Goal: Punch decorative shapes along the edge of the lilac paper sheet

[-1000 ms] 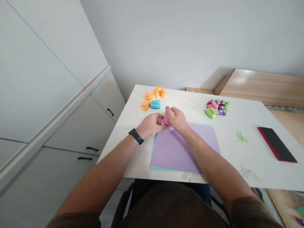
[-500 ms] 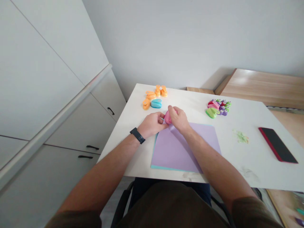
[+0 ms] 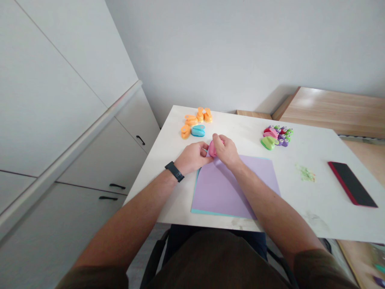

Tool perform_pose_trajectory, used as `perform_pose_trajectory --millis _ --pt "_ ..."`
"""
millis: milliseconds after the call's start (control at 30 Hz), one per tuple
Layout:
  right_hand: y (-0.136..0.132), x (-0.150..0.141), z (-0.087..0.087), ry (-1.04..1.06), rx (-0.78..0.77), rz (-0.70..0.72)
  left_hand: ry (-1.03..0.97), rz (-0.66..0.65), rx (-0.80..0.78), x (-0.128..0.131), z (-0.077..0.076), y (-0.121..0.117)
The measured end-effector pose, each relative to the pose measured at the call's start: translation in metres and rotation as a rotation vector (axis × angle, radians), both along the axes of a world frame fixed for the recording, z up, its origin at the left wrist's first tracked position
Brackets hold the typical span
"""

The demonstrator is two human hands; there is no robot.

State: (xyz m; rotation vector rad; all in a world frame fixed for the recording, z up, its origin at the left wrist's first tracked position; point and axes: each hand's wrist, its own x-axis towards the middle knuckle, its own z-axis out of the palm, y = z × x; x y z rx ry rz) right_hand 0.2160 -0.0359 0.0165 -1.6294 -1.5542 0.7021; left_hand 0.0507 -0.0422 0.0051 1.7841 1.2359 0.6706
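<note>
A pink craft punch (image 3: 212,149) sits at the far left corner of a lilac sheet of paper (image 3: 228,188). My right hand (image 3: 226,151) is wrapped over the punch, thumb on top, and covers much of it. Close beside it, my left hand (image 3: 194,156) pinches the lilac sheet at that corner, which is lifted a little; its fingertips are partly hidden. Under the lilac sheet lies a light blue sheet (image 3: 195,211), its edge showing at the left and front.
Several orange punches (image 3: 191,120) and a blue punch (image 3: 198,130) stand at the back left. At the back right are a green punch (image 3: 268,143) and several small colourful punches (image 3: 283,136). Green paper scraps (image 3: 306,174) and a dark red-edged case (image 3: 351,184) lie to the right.
</note>
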Motion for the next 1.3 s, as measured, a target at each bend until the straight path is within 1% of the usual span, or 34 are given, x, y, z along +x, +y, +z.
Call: perform_pose_trajectory --millis 500,733,867,1000,1200,1300 --pt "0.005 -0.003 -0.003 -0.09 0.012 -0.028 0.001 0.0 -0.01 0.002 0.0 -0.001" --pt "0.007 -0.001 -0.011 0.013 0.035 -0.103 -0.016 -0.016 0.005 0.002 0.001 -0.002" --pt "0.004 -0.001 -0.01 0.089 0.028 -0.048 -0.017 -0.004 0.008 0.0 0.002 -0.002" --pt "0.002 0.001 -0.006 0.107 -0.013 -0.007 -0.012 0.001 -0.009 0.001 0.003 -0.002" --pt "0.005 0.014 -0.006 0.152 -0.018 -0.022 -0.001 0.014 -0.007 0.0 0.0 -0.001" --pt "0.008 0.021 -0.007 0.142 -0.002 -0.052 -0.01 -0.011 -0.03 0.0 0.0 -0.001"
